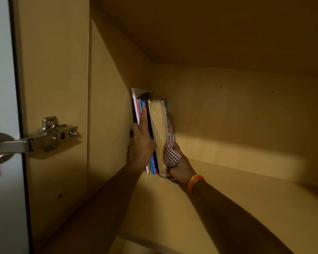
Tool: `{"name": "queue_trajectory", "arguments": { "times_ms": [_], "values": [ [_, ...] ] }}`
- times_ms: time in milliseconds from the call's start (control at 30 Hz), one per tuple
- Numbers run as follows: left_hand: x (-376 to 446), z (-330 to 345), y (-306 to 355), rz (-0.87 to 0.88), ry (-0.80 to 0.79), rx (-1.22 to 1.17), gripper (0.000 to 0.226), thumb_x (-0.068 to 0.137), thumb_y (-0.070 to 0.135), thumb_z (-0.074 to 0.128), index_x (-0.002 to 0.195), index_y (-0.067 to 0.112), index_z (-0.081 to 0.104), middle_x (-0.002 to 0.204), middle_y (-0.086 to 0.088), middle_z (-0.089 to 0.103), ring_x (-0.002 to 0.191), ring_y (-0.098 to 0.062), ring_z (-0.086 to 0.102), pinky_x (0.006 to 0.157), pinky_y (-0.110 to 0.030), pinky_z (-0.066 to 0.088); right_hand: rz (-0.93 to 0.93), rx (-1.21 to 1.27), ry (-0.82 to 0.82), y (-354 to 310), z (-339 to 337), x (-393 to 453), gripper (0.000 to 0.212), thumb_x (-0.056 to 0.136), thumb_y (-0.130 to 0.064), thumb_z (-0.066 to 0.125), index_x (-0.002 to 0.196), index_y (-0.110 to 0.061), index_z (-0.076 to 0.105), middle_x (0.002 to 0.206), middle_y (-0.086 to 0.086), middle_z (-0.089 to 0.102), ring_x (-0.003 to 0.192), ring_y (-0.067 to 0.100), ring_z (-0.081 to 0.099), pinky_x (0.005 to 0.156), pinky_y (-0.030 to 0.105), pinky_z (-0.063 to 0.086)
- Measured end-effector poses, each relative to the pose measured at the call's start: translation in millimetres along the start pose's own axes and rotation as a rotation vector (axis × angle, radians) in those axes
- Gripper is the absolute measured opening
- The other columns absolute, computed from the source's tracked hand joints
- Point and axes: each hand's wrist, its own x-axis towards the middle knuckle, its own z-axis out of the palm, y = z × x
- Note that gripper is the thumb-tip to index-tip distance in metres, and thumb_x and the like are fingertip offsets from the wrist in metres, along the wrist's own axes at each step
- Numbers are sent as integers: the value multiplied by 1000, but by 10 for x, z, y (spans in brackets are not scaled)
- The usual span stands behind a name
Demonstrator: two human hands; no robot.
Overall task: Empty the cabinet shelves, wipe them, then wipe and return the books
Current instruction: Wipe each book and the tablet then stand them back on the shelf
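A small row of books [151, 132] stands upright in the far left corner of the cabinet shelf [218, 208], pressed against the left side wall [108, 107]: thin, brightly coloured spines in pink, blue and green on the left, and on the right a thicker volume [159, 129] with pale yellowish page edges that seems to be wrapped in clear plastic. My left hand [142, 138] lies flat against the thin spines, fingers stretched upward and thumb toward the wall, not closed on anything, which I read as bracing the row so it does not topple. My right hand [174, 163] is curled around a red-and-white checked cloth [170, 152], its fingers closed on it, and it presses against the lower outer side of the thick volume; an orange thread band [195, 181] circles that wrist. With both hands squeezing the row from either side, I judge the books are being set back into place or steadied, with the cloth kept in hand for wiping. The rest of the shelf is bare wood-toned board, lit by a band of light across the back panel [246, 110]. On the left, a metal hinge [50, 134] holds the open cabinet door [2, 70].
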Motion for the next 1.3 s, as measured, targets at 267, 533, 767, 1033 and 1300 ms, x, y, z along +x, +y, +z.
{"name": "queue_trajectory", "arguments": {
  "times_ms": [267, 533, 767, 1033, 1300],
  "values": [
    [67, -110, -46, -45, -80, -87, 119, 78, 16, 75, 158, 39, -10, 148, -11, 39, 128, -32, 51, 97, -45, 48, 40, -16, -31, -41, 12, 28, 111, 67, 11, 55, 133, -74, 26, 119, 8, 64, 93, 35, 71, 64, 42, 61],
    [38, -134, -16, -58, -78, -131, 113, 85, 18, 75, 160, 35, -7, 153, -12, 37, 136, -32, 47, 104, -45, 47, 129, -61, -116, -111, -17, -7, 95, 83, 8, 60, 149, -51, 25, 113, 12, 69, 97, 36, 71, 72, 45, 62],
    [-177, -55, 65, -131, -126, -90, 115, 83, 17, 75, 159, 37, -9, 165, -11, 9, 147, -35, 29, 113, -45, 40, 42, -93, -41, -213, -341, -179, 60, 96, -25, 64, 152, -27, 42, 147, -11, 49, 131, 7, 45, 107, 14, 33],
    [-803, 37, 457, 268, 126, -31, 69, 86, 33, 64, 148, 16, 41, 153, -7, 41, 141, -27, 36, 114, -48, 38, 139, 166, 243, -442, -701, -385, 39, 79, -23, 76, 117, -22, 69, 115, -2, 74, 107, 22, 68, 97, 49, 54],
    [-956, -47, 771, -127, -377, -586, 43, 95, 60, 56, 120, 27, 65, 116, 7, 71, 107, -11, 66, 97, -47, 55, 61, 349, 152, -853, -910, -931, 38, 85, 4, 70, 121, -9, 67, 112, 5, 76, 104, 23, 72, 88, 41, 57]
  ]
}}
